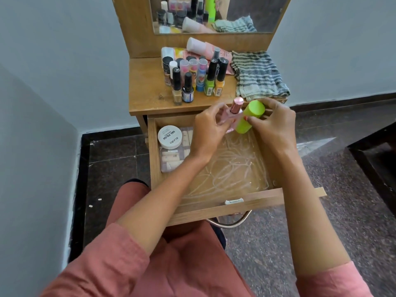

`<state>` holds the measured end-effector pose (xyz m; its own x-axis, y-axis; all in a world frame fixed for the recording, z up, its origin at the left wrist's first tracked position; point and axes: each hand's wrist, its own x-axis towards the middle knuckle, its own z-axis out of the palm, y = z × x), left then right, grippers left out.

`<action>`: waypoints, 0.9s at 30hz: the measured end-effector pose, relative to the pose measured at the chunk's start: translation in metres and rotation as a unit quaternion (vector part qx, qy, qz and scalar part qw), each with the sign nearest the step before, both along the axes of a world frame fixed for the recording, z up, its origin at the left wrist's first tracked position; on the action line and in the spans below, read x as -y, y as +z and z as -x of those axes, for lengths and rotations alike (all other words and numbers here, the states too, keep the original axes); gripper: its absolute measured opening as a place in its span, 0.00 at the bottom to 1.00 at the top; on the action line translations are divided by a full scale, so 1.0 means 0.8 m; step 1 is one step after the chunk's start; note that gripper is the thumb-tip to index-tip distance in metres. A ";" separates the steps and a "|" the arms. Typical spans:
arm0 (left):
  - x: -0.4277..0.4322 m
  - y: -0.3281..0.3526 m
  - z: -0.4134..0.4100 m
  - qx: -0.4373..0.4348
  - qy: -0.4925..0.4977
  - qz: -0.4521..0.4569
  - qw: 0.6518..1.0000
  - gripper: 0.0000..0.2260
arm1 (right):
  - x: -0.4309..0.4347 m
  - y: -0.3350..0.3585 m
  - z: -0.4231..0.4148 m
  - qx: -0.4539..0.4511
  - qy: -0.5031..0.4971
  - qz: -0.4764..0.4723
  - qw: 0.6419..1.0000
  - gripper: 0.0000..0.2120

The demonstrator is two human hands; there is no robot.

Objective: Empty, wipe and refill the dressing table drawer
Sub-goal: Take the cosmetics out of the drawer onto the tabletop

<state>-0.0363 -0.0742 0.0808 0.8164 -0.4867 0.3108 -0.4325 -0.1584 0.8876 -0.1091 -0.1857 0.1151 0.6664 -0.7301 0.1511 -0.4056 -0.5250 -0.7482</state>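
Hanging over the rear of the open wooden drawer (231, 203): pink glass perfume bottle with rose-gold cap (234, 110), pinched in the left grip (209, 133); lime-green plastic cylinder bottle (250, 116), wrapped by the right grip (276, 125). Probably light, yet smooth and slippery, the glass breakable; best taken round the body, not the cap. Inside, at left: white round nail-polish jar (170, 137) touching clear compartment box (171, 159). Beyond, on the desk (145, 88), crowded small bottles (192, 78) near striped cloth (257, 76).
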 end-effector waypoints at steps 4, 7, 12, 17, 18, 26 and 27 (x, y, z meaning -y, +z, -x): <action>-0.015 0.033 -0.013 0.032 0.022 0.027 0.999 0.06 | -0.013 0.033 -0.006 0.035 0.011 0.009 0.999 0.23; -0.021 0.041 -0.028 0.052 0.063 0.027 0.996 0.07 | -0.018 0.045 -0.012 0.045 0.011 0.019 0.999 0.24; -0.025 0.038 -0.040 0.043 0.136 0.015 0.990 0.10 | -0.019 0.053 -0.025 0.060 0.000 0.037 0.998 0.22; -0.019 0.037 -0.040 0.042 0.160 0.018 0.986 0.10 | -0.016 0.054 -0.046 0.059 -0.001 0.053 0.997 0.21; -0.017 0.037 -0.040 0.042 0.163 0.021 0.986 0.10 | -0.015 0.053 -0.050 0.051 -0.001 0.059 0.997 0.21; -0.008 0.035 -0.046 0.059 0.182 0.016 0.981 0.09 | -0.009 0.039 -0.078 0.023 -0.003 0.068 0.997 0.20; -0.007 0.033 -0.046 0.068 0.183 0.011 0.981 0.09 | -0.008 0.037 -0.081 0.024 -0.004 0.069 0.997 0.20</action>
